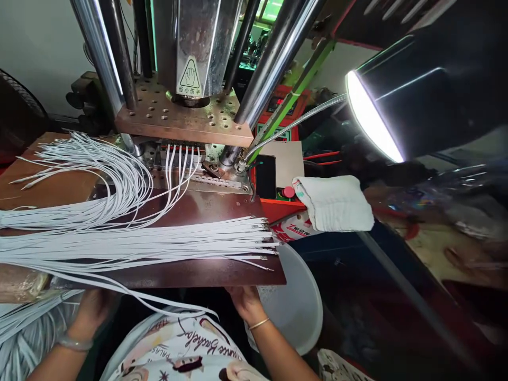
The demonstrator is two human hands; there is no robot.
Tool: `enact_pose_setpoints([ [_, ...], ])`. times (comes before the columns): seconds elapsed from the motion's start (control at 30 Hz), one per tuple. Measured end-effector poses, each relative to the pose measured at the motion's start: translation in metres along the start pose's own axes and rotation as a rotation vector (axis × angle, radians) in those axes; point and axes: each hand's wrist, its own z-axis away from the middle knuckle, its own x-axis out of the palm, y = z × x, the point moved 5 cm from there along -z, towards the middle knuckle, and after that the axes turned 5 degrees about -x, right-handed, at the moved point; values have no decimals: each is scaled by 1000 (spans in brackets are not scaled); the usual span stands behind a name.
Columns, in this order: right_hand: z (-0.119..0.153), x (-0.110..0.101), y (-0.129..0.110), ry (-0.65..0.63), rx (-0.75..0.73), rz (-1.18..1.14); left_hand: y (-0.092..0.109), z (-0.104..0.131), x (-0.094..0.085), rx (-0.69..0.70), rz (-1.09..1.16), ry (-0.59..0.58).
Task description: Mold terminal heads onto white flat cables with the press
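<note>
Garment [174,357] lies at seven o'clock, left hand [94,311] at eight, right hand [245,304] at six, each grip indeterminable beneath the worktop [222,275], wires [190,243] at eight to nine, whose overhanging strands [166,302] could catch the garment and drag others askew.

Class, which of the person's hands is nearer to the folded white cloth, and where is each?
Right. The right hand is at the near edge of the brown board, below and left of the folded white cloth in the picture; the left hand is much farther left.
</note>
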Motion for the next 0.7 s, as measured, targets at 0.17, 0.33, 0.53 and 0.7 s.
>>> enact_pose_setpoints([
  [0.17,2,6,-2,-1,-12,2,7,-2,1,71,29,-30],
  [0.33,0,7,-3,8,-22,1,8,-3,5,91,52,-97],
  [0.53,1,0,-3,-48,-23,33,3,-5,5,126,42,-184],
  [0.7,18,16,7,-286,30,248,-15,46,31,-33,-104,-539],
])
